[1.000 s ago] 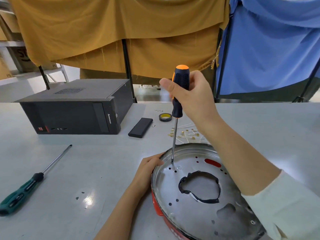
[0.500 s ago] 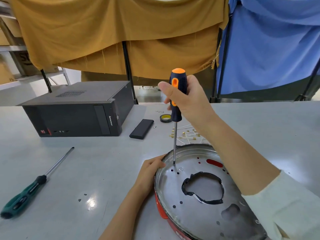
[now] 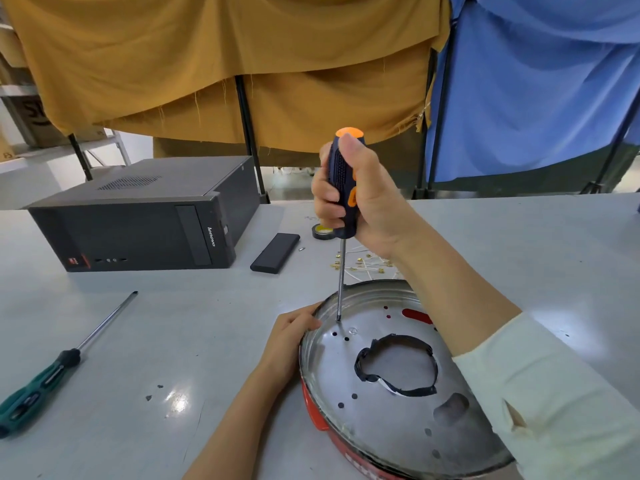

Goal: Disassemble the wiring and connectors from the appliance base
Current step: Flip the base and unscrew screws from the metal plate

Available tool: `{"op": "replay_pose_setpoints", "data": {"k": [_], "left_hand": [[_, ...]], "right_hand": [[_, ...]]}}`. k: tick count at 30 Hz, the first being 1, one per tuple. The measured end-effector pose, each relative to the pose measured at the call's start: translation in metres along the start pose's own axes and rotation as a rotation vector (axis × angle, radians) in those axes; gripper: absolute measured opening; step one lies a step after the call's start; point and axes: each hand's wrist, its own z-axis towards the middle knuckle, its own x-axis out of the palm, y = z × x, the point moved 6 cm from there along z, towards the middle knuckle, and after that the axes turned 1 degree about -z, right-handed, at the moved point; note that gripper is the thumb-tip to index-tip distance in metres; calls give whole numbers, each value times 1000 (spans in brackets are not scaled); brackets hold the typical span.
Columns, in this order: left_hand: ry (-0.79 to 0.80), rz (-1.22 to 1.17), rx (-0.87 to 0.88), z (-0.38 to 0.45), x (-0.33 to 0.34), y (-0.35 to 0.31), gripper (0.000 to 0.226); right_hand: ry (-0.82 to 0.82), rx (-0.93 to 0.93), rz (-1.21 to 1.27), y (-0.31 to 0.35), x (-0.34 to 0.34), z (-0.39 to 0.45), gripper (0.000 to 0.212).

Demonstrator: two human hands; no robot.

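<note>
The round appliance base [image 3: 398,420], a silver metal plate with a red outer rim, lies bottom-up on the table at lower right. A black-taped ring [image 3: 396,365] edges its centre opening. My right hand [image 3: 367,206] grips a black-and-orange screwdriver [image 3: 343,188] upright, thumb near the orange cap, with the tip standing on the plate near its far-left rim. My left hand [image 3: 289,341] holds the base's left rim, fingers curled over the edge. Loose white wires with brass connectors [image 3: 360,265] lie on the table behind the base.
A black desktop computer case [image 3: 138,220] lies at back left. A small black box [image 3: 275,252] and a roll of tape [image 3: 322,231] sit behind the base. A green-handled screwdriver [image 3: 52,372] lies at the left. Yellow and blue cloths hang behind the table.
My right hand has turned round the screwdriver handle, from fingers stretched along it to a full fist. The tip stays at the same spot on the plate. My left hand keeps its hold.
</note>
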Motion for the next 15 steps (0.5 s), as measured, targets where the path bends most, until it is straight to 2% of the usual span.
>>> {"op": "replay_pose_setpoints", "data": {"k": [2, 6, 8, 11, 13, 15], "left_hand": [[-6, 11, -13, 1, 0, 1, 37], [15, 35, -9, 0, 1, 0, 37], [11, 49, -6, 1, 0, 0, 36], [6, 55, -10, 2, -1, 2, 36], [-2, 55, -6, 1, -2, 2, 36], [-4, 50, -2, 1, -1, 1, 36]], "right_hand": [[-26, -37, -96, 1, 1, -1, 24], [-372, -241, -410, 7, -3, -18, 32], [-475, -301, -493, 10, -2, -24, 27], [-521, -269, -418, 11, -3, -22, 15], [-566, -260, -471, 14, -6, -20, 21], [-477, -193, -366, 11, -11, -13, 24]]}}
